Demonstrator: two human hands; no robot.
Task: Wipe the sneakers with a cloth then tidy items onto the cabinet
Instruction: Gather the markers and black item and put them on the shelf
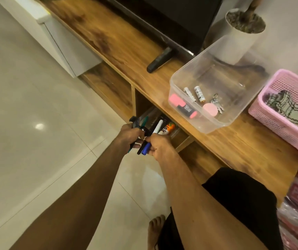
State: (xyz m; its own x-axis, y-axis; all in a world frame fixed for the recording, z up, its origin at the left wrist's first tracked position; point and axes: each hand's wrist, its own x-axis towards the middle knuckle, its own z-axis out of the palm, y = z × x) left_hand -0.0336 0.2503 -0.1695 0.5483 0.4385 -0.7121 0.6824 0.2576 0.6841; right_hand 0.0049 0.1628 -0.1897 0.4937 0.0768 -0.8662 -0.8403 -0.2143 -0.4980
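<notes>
**Markers in hand, tub up to the right**

Our cabinet (126,51) surface runs diagonally, with tiled floor (36,87) on the left. The clear tub (216,123) sits on it, up and right of both hands and nearer our right hand (160,144), which is curled round markers (145,148) that point roughly tubward. Just beside it, our left hand (129,135) grips a green-handled bunch (141,123).
</notes>
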